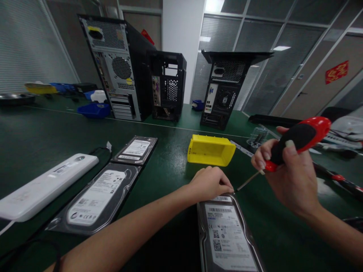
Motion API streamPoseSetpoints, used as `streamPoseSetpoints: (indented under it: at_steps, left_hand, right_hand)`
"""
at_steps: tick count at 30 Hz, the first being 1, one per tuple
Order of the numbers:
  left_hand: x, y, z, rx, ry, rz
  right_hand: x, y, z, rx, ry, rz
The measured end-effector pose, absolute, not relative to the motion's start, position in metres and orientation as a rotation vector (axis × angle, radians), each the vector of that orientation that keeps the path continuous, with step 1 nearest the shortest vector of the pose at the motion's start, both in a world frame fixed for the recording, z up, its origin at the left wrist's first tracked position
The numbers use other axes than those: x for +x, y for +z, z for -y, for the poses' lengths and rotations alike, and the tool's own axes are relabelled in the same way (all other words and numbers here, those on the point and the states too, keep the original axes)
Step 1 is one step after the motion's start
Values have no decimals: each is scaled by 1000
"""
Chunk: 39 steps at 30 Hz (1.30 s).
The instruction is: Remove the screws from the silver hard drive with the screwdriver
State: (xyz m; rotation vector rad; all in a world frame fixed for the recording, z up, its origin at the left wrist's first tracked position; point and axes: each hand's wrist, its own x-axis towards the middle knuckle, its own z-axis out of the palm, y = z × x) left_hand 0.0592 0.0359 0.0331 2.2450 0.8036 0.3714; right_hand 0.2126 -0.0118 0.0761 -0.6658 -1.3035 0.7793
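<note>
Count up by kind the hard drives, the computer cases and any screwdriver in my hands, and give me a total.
Hard drives: 3, one at your left hand, two farther left
Computer cases: 3, at the back
Screwdriver: 1, in your right hand
Total: 7

We see a white power strip lying at left on the green table, a tall computer case standing beside a blue bin, and a red decoration on the door.
</note>
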Motion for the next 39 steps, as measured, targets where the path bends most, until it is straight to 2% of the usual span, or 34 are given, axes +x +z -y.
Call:
streamPoseSetpoints:
  at_steps: [21,39]
  left_hand:
    - [57,38,-37,2283,328,-742]
    - [57,32,-40,2326,351,-722]
  right_hand:
    - [210,77,15,-666,825,1310]
    - [201,82,21,-1052,778,1317]
